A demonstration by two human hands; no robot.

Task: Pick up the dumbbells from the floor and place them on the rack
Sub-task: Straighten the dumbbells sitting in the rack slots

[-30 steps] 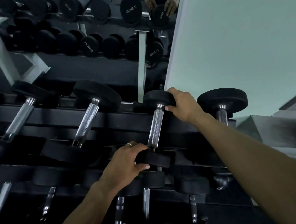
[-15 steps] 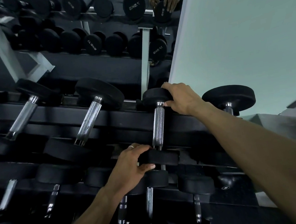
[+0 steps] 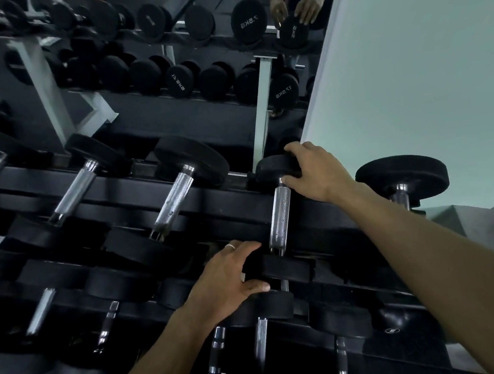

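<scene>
Seating small black-headed, chrome-handled dumbbell (image 3: 280,213) on black steel rack (image 3: 235,200), left hand (image 3: 227,282) fingers curled around near head, right hand (image 3: 318,171) around far head; next, likely releasing both.

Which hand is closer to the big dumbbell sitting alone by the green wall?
Right. The right hand grips a dumbbell beside the big dumbbell; the left hand is lower, farther away.
</scene>
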